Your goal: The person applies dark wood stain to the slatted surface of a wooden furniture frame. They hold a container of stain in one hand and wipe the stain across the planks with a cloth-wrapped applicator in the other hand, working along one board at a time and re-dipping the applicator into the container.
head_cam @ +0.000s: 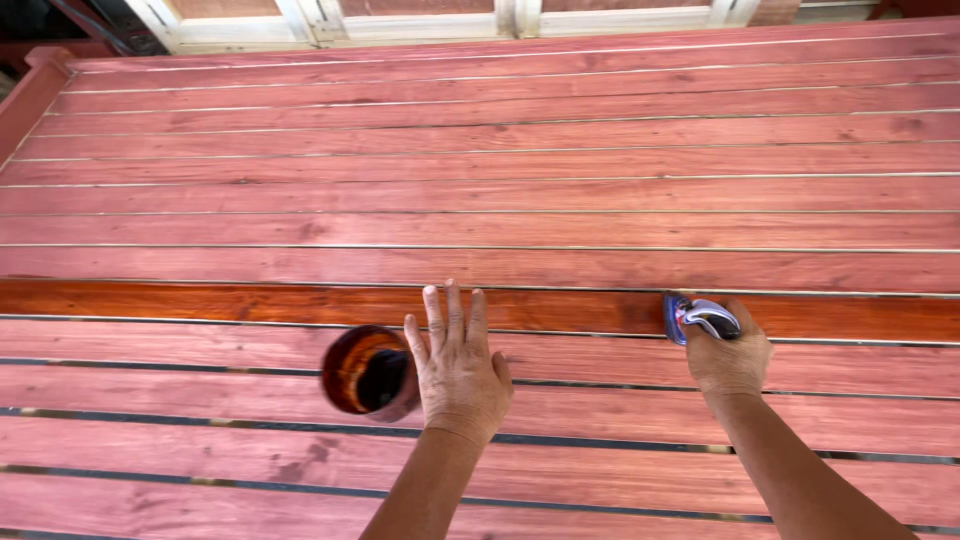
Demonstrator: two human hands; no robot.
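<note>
Left hand (458, 368) spread flat beside stain cup (367, 372); right hand (726, 352) grips pad applicator (699, 317).

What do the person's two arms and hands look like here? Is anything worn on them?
Both forearms are bare, with no sleeves in view. The left hand and the right hand wear no gloves, and no ring, watch or bracelet shows. The fingers of the left hand are uncovered as well.

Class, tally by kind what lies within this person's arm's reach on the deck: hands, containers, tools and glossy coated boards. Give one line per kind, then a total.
Hands: 2, left hand and right hand
Containers: 1, stain cup
Tools: 1, pad applicator
Glossy coated boards: 1, wet board
Total: 5
</note>
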